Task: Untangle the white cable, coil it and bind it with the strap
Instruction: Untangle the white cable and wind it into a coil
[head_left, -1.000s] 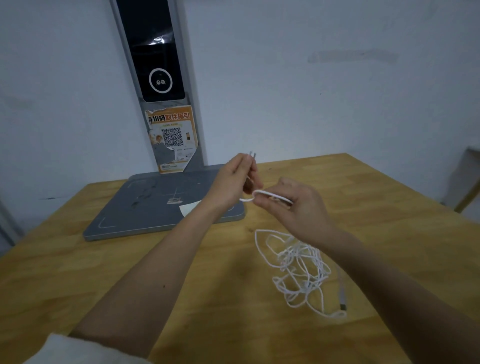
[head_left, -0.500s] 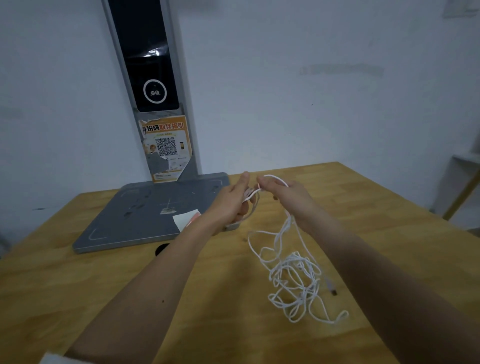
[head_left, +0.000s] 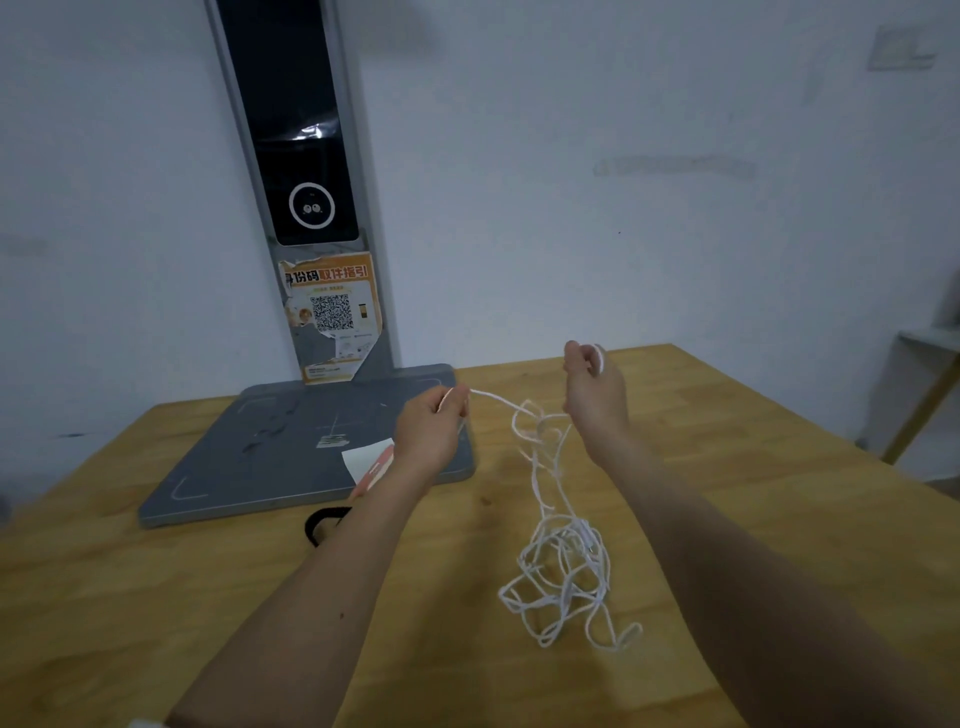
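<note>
My left hand (head_left: 428, 434) and right hand (head_left: 592, 392) each grip one white cable (head_left: 563, 571), tangle dangling to bench (head_left: 753, 519); one black strap (head_left: 319, 525) half-hidden behind my forearm, beside grey scale (head_left: 249, 457)

Bare wooden table (head_left: 727, 467) lies open to my right and near the front edge. Ahead-left the grey scanner base (head_left: 249, 457) and its upright post (head_left: 306, 182) block the way — and the tangled white cable (head_left: 566, 571) sprawls between my forearms.
</note>
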